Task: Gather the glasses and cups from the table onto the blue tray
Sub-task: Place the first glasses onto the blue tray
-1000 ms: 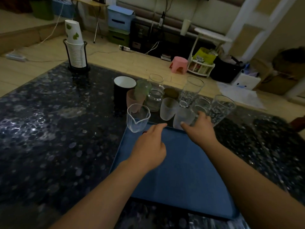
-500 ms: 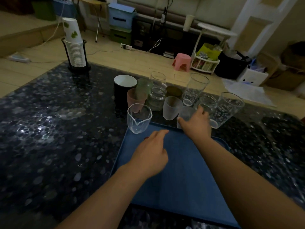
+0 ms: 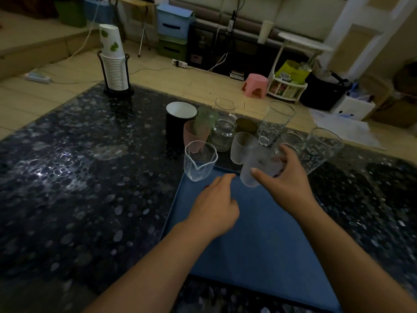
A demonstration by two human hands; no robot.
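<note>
A blue tray (image 3: 255, 240) lies on the dark pebble-patterned table (image 3: 67, 188) in front of me. My right hand (image 3: 286, 179) grips a frosted glass (image 3: 255, 170), tilted and lifted over the tray's far edge. My left hand (image 3: 214, 208) hovers over the tray with loosely curled fingers, holding nothing. Beyond the tray stand a clear spouted cup (image 3: 199, 162), a second frosted glass (image 3: 242, 146), a pink cup (image 3: 194, 135), a black mug (image 3: 180, 120), a small jar (image 3: 223, 134), a tall clear glass (image 3: 275, 123) and a patterned glass (image 3: 320, 147).
A stack of paper cups (image 3: 114, 62) sits in a black holder at the table's far left. Past the table's far edge the floor holds a pink stool (image 3: 255, 84), storage boxes (image 3: 173, 30) and a white rack (image 3: 286, 86).
My right hand has closed on the frosted glass and lifted it, tilted, toward the tray. My left hand stays over the tray.
</note>
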